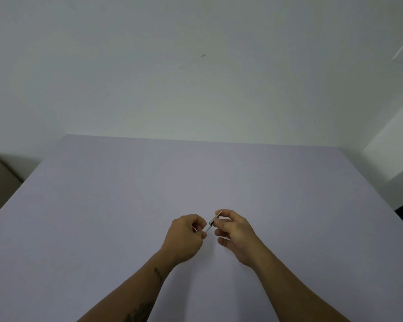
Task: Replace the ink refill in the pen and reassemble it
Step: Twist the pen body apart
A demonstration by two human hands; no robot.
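Holding a slim white plastic pen above the near middle of the pale lilac table, the left hand grips its barrel; the right hand pinches its pointed tip section; whether unscrewing or reassembling, I cannot tell; no spare refill shows.

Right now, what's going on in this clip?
A person holds a pen above a lavender table with both bare hands. The left hand grips the white barrel, while the right hand pinches the tapered tip end. The two pen sections are together or nearly so; whether they are being twisted apart or joined cannot be told. No spare refill is visible.
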